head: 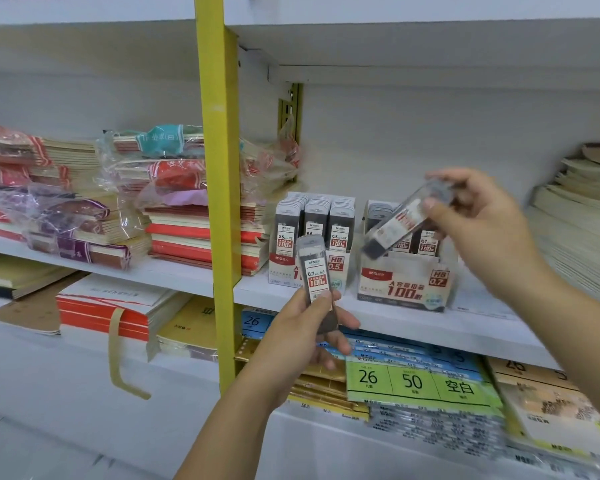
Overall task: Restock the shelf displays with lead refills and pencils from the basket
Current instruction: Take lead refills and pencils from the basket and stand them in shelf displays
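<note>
My left hand (pixel 302 334) holds a 0.7 lead refill case (pixel 315 268) upright in front of the HB 0.5 display box (pixel 310 237), which is packed with refill cases. My right hand (pixel 478 216) grips a second lead refill case (pixel 404 220), tilted with its dark end pointing down-left, just above the HB 0.7 display box (pixel 404 285). That box holds a few cases at its back and right. Both boxes stand side by side on the white middle shelf (pixel 395 317). The basket is out of sight.
A yellow upright post (pixel 219 188) divides the shelving. Wrapped notebook stacks (pixel 84 202) fill the shelf on the left, and paper stacks (pixel 582 209) rise on the right. Below lie loose-leaf refill packs with a green label (pixel 416 379) and red-edged pads (pixel 104 313).
</note>
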`<state>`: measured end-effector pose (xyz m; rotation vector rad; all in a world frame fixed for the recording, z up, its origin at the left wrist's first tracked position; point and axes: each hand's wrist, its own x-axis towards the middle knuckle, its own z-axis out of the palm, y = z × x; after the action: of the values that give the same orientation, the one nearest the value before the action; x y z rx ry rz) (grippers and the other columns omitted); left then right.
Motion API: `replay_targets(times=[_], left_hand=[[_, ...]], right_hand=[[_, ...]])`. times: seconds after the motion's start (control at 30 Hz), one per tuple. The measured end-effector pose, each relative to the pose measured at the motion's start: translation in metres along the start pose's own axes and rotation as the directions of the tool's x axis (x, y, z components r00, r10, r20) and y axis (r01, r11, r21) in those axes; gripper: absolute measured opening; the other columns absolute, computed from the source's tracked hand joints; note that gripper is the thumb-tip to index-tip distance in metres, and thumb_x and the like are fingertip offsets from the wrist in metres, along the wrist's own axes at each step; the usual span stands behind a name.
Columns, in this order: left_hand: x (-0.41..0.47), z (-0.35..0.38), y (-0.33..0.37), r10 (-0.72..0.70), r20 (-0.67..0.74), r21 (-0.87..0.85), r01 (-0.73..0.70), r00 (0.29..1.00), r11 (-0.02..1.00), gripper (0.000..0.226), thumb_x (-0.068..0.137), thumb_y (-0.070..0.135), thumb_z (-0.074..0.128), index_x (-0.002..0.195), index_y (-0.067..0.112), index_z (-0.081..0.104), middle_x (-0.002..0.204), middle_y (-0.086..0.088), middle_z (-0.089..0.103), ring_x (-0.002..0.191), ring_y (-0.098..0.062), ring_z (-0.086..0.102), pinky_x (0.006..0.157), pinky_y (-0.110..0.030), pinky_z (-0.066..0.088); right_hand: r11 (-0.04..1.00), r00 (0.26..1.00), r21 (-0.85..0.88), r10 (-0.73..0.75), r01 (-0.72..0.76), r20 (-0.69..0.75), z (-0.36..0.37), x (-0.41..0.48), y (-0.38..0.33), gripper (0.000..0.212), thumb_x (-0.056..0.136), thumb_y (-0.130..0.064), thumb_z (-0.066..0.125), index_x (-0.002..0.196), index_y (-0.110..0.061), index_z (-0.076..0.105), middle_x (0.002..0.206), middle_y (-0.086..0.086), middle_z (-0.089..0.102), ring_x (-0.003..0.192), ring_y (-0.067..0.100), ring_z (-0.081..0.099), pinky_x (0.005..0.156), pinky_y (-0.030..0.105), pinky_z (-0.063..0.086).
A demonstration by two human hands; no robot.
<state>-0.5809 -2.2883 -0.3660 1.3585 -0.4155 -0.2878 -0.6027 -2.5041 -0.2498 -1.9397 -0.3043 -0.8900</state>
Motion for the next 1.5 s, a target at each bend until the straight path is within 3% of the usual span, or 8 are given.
replay_targets(times=[0.27,0.5,0.83,0.97,1.17,1.23,1.37,1.5], left_hand=[[0.003,-0.004,-0.001,0.01,-0.029,0.079,-0.008,1.0,0.997,0.02,0.106,0.04,0.039,0.116,0.03,0.053,0.09,0.0,0.077,0.058,-0.01,0.063,0.047,-0.02,0.046],[0.002,-0.003,0.0,0.047,-0.003,0.174,-0.046,0.999,0.984,0.016,0.107,0.039,0.038,0.117,0.034,0.049,0.092,0.003,0.076,0.052,-0.007,0.054,0.048,-0.019,0.044],[0.0,0.002,0.004,0.065,0.005,0.213,-0.064,0.998,0.975,0.012,0.105,0.038,0.044,0.113,0.036,0.053,0.095,0.005,0.078,0.054,-0.007,0.057,0.049,-0.02,0.046],[-0.001,0.009,0.006,0.081,0.021,0.226,-0.083,0.997,0.971,0.014,0.103,0.041,0.047,0.113,0.037,0.058,0.097,0.006,0.077,0.054,-0.006,0.056,0.048,-0.018,0.045],[0.002,0.024,0.007,0.106,0.002,0.307,-0.102,0.994,0.946,0.014,0.099,0.045,0.054,0.107,0.038,0.063,0.091,0.011,0.076,0.052,-0.005,0.057,0.055,-0.018,0.048],[0.006,0.028,0.005,0.249,-0.135,0.481,-0.156,0.959,0.863,0.014,0.094,0.051,0.057,0.104,0.041,0.061,0.09,0.022,0.071,0.069,0.003,0.062,0.065,-0.02,0.05],[0.014,0.03,0.002,0.708,-0.045,0.912,-0.261,0.705,0.318,0.038,0.093,0.049,0.05,0.127,0.033,0.056,0.125,0.016,0.057,0.122,-0.004,0.043,0.102,-0.025,0.04],[0.024,0.031,-0.01,0.616,0.155,0.953,-0.28,0.772,0.112,0.06,0.098,0.053,0.034,0.155,0.035,0.024,0.168,0.002,0.01,0.154,-0.016,-0.007,0.123,-0.04,-0.005]], right_hand=[[0.815,0.955,-0.508,-0.18,0.279,0.236,0.007,0.035,0.007,0.031,0.089,-0.025,0.066,0.116,-0.039,0.06,0.09,-0.034,0.054,0.082,-0.018,0.053,0.071,0.004,0.035],[0.843,0.971,-0.52,-0.009,0.135,0.237,0.024,0.037,0.024,0.033,0.082,-0.025,0.074,0.109,-0.033,0.056,0.094,-0.011,0.055,0.081,0.006,0.058,0.074,0.027,0.051],[0.793,0.982,-0.586,-0.079,0.167,0.173,0.028,0.018,0.03,0.027,0.091,-0.024,0.063,0.118,-0.025,0.062,0.1,-0.008,0.046,0.077,0.003,0.051,0.077,0.026,0.045],[0.881,0.976,-0.433,-0.126,0.192,0.177,0.029,-0.007,0.012,0.026,0.09,-0.037,0.053,0.114,-0.034,0.063,0.094,-0.019,0.057,0.081,0.0,0.055,0.069,0.014,0.042],[0.99,0.944,-0.002,0.134,-0.14,0.302,0.036,-0.027,0.002,0.023,0.089,-0.018,0.067,0.104,-0.034,0.062,0.085,-0.013,0.072,0.069,0.004,0.068,0.057,0.017,0.053],[0.992,0.982,0.025,0.12,-0.125,0.144,0.025,-0.017,-0.002,0.022,0.089,-0.017,0.066,0.1,-0.034,0.057,0.085,-0.005,0.071,0.065,0.001,0.066,0.051,0.015,0.047],[0.978,0.991,-0.167,-0.13,0.124,-0.022,0.0,0.006,-0.01,0.025,0.09,-0.021,0.066,0.097,-0.038,0.049,0.091,-0.009,0.068,0.079,0.002,0.063,0.064,0.016,0.05],[0.906,0.969,-0.343,-0.232,0.246,0.082,0.003,0.016,-0.01,0.024,0.09,-0.021,0.067,0.101,-0.032,0.048,0.088,-0.018,0.065,0.075,0.001,0.062,0.067,0.016,0.048]])
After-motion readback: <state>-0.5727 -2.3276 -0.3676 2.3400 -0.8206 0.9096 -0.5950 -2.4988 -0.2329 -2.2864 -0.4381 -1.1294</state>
